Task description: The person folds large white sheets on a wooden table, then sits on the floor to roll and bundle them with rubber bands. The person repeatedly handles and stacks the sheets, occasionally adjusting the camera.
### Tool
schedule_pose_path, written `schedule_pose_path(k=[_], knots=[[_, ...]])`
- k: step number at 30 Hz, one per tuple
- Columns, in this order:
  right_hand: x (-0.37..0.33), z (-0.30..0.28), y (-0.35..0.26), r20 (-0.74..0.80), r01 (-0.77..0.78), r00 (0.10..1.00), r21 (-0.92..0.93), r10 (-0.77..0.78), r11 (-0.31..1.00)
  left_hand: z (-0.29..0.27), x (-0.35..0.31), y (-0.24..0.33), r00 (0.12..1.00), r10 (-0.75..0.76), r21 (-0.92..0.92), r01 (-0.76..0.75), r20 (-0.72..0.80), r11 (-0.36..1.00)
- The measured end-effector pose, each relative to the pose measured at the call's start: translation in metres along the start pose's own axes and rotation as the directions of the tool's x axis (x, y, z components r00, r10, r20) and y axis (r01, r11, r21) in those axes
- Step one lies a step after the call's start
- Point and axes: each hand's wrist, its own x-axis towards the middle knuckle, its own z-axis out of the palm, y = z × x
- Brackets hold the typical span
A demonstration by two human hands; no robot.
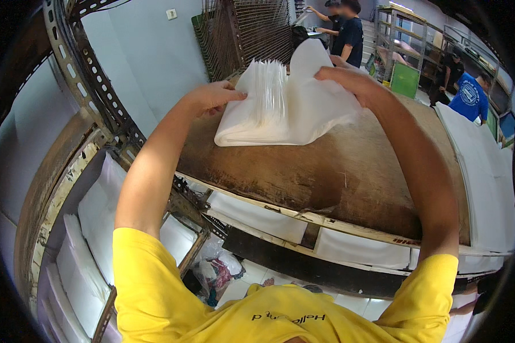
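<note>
A thick bundle of white, translucent plastic sheets (315, 123) lies on the brown wooden tabletop (257, 171). Its left part is folded over, and many glossy layered edges (268, 94) fan upward near the middle. My left hand (214, 98) is closed at the bundle's left edge, thumb on top and fingers curled beneath. On the other side, my right hand (352, 83) grips the raised right part of the sheets, which curls up and bends over; some of its fingers are hidden behind the sheets.
A slotted metal frame (106, 94) rises at the left. A wire rack (257, 34) stands behind the table. White sheets (480, 171) lie along the right, and more white stacks (269, 217) fill the shelf below. Several people work at the far right, near metal shelving (403, 34).
</note>
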Motion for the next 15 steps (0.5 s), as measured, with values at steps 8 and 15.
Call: schedule_pose_path(k=[8, 15], knots=[[0.061, 0.084, -0.084, 0.276, 0.193, 0.961, -0.592, -0.029, 0.782, 0.002, 0.014, -0.017, 0.997, 0.072, -0.193, -0.078, -0.038, 0.978], [0.048, 0.169, -0.084, 0.32, 0.356, 0.934, -0.852, -0.157, 0.384, -0.004, 0.022, -0.053, 0.946, 0.322, -0.563, -0.287, -0.038, 0.775]])
